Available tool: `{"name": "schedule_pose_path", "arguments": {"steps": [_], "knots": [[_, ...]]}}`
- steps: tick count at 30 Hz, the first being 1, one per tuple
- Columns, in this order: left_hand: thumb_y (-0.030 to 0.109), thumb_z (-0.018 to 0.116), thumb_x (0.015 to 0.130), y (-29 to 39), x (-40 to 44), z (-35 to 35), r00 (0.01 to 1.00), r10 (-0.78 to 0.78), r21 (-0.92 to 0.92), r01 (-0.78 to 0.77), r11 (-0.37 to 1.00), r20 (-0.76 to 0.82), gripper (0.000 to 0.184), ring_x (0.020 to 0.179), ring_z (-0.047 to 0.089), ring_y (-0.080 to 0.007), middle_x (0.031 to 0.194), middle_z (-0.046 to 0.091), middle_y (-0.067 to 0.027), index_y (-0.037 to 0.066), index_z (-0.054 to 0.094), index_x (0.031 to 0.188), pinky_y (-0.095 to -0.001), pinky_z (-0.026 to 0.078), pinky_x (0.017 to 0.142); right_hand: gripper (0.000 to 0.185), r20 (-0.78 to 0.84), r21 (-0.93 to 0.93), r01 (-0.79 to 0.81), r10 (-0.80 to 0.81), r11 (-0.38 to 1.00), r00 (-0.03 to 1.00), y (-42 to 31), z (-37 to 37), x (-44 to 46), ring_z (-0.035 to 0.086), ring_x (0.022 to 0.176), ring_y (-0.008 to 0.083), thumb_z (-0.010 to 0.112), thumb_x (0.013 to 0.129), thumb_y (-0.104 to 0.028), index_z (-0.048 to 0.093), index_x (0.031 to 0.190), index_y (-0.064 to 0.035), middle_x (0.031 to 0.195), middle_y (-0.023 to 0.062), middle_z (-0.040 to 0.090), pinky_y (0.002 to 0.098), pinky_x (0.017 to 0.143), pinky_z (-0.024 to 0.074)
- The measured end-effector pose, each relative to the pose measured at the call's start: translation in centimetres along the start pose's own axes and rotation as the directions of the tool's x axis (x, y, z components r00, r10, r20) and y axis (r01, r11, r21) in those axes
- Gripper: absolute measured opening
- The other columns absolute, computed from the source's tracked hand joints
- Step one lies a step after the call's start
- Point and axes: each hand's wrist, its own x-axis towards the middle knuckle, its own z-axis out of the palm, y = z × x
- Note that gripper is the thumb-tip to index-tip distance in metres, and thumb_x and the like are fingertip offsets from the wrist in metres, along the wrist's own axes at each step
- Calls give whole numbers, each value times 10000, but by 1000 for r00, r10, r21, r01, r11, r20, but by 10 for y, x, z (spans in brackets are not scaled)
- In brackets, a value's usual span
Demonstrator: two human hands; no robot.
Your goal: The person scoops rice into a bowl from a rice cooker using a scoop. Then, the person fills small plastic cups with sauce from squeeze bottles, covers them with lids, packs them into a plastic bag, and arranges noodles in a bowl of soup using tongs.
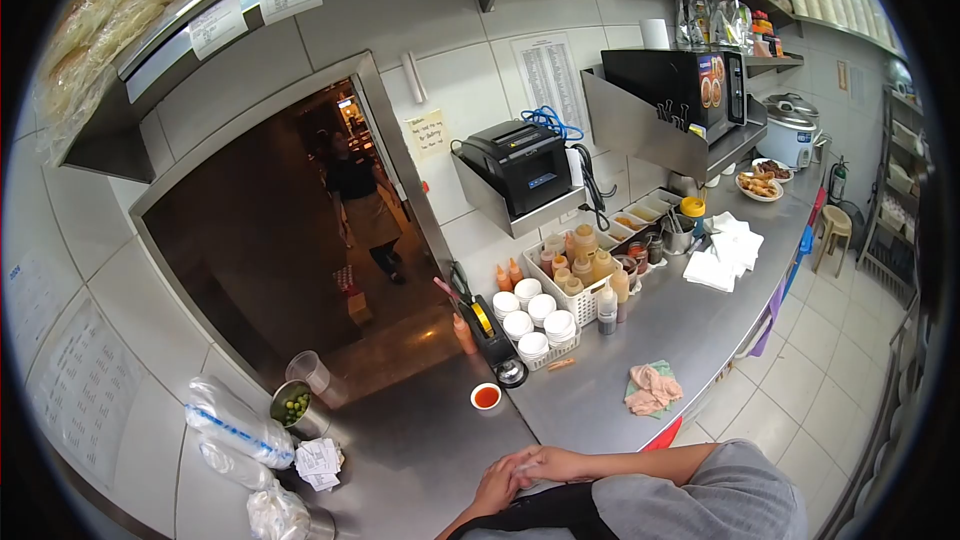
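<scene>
At the bottom centre, my left hand (494, 485) and my right hand (550, 463) are clasped together over the near edge of the steel counter (420, 440). Their fingers are folded against each other, and no object shows in them. Ahead of them sits a small white bowl of red sauce (486, 397). A pink cloth (653, 389) lies on a green one to the right. Beyond the bowl are a black tape dispenser (490, 340) and a basket of white-lidded tubs (543, 318).
Sauce bottles (580, 258) fill a white basket. A black printer (518, 166) sits on a wall shelf. White napkins (725, 252) and plates of food (760, 186) are at right. A person (357, 190) stands beyond the hatch. Wrapped plastic cups (240, 422) stand left.
</scene>
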Motion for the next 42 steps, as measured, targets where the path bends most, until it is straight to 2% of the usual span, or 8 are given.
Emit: {"name": "schedule_pose_path", "arguments": {"steps": [10, 17, 22, 24, 29, 34, 38, 42], "knots": [[272, 616, 892, 46, 16, -61, 963, 30, 299, -113, 948, 269, 259, 1025, 586, -305, 1136, 596, -81, 95, 647, 1078, -409, 474, 862, 389, 65, -957, 63, -2, 282, 998, -37, -24, -17, 463, 1206, 209, 530, 939, -446, 667, 971, -84, 1172, 74, 558, 525, 854, 406], [236, 694, 845, 80, 40, -122, 964, 29, 72, -49, 996, 265, 164, 803, 644, -256, 891, 655, -71, 112, 731, 947, -339, 507, 698, 332, 256, -62, -173, 183, 983, 949, -52, -57, -22, 540, 769, 185, 413, 1039, -338, 609, 979, -77, 842, 37, 584, 323, 727, 449], [109, 687, 878, 124, 93, -138, 977, -93, -379, 162, 911, 194, 86, 722, 583, -61, 799, 665, 2, 33, 721, 899, -237, 454, 643, 283, -173, 588, 22, 98, 809, 980, -46, -48, 27, 580, 801, 131, 416, 1040, -305, 596, 1012, -89, 906, 9, 619, 270, 722, 458], [95, 690, 877, 129, 121, -117, 910, -413, -736, 306, 604, 40, 89, 691, 597, -72, 787, 659, -20, 13, 721, 893, -238, 476, 612, 221, -162, 971, 137, 121, 194, 979, -7, -24, 74, 591, 799, 138, 434, 1026, -277, 586, 1096, -133, 968, 10, 629, 280, 702, 477], [101, 747, 813, 79, 149, -83, 745, -235, -311, 40, 950, -624, 110, 672, 653, -164, 767, 651, -76, -5, 723, 830, -291, 509, 608, 255, -204, 944, 146, 176, 296, 963, -13, -20, 111, 637, 899, 147, 463, 1016, -279, 581, 1143, -92, 1065, 44, 654, 256, 739, 489], [177, 733, 787, 34, 112, -74, 843, -66, 164, 180, 970, -534, 119, 708, 645, -297, 794, 640, -103, 60, 723, 809, -391, 513, 639, 264, -323, 30, -186, 186, 982, 928, -10, -30, 95, 547, 542, 147, 509, 976, -260, 629, 817, -86, 624, 15, 584, 333, 534, 438], [227, 709, 815, 36, 99, -62, 870, -144, 213, 271, 939, -472, 136, 746, 654, -288, 835, 650, -64, 92, 721, 815, -397, 514, 653, 203, -216, -844, -9, -324, 537, 921, -27, -31, 72, 609, 653, 241, 612, 887, -252, 662, 795, -78, 746, 63, 625, 363, 609, 485], [169, 749, 775, 44, 94, -62, 866, -80, 264, 237, 935, -494, 93, 684, 656, -240, 768, 633, -57, 90, 734, 820, -362, 507, 596, 149, -166, -885, 16, -348, 465, 923, -49, -31, 61, 625, 948, 317, 666, 842, -200, 691, 843, -53, 1006, 103, 656, 371, 759, 512]]}}
